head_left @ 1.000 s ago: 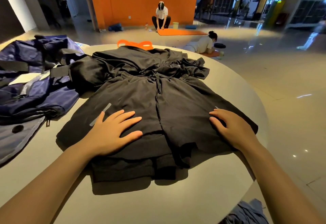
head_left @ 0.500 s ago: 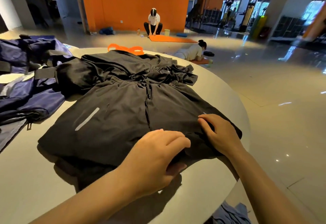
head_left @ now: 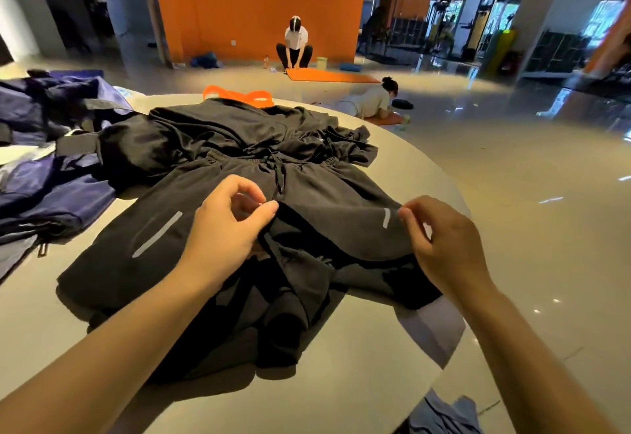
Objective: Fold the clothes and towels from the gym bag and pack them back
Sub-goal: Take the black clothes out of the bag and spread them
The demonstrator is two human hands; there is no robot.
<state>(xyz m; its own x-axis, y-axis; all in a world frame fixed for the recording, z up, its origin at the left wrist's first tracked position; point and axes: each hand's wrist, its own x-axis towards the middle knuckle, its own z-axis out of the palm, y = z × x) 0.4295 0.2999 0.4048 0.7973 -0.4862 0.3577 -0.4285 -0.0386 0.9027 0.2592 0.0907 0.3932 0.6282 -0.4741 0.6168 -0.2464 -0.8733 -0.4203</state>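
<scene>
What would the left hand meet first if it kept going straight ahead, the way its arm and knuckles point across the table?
Probably the drawstring at the waistband of the black shorts that the left hand is pinching; depth is uncertain.

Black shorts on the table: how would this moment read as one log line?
step: folding | item: black shorts | left hand: pinches hem | right hand: pinches hem | surface: round table

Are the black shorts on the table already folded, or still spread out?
Partly folded: the black shorts lie spread, but both hands, left and right, pinch the right leg's hem, lifted.
</scene>
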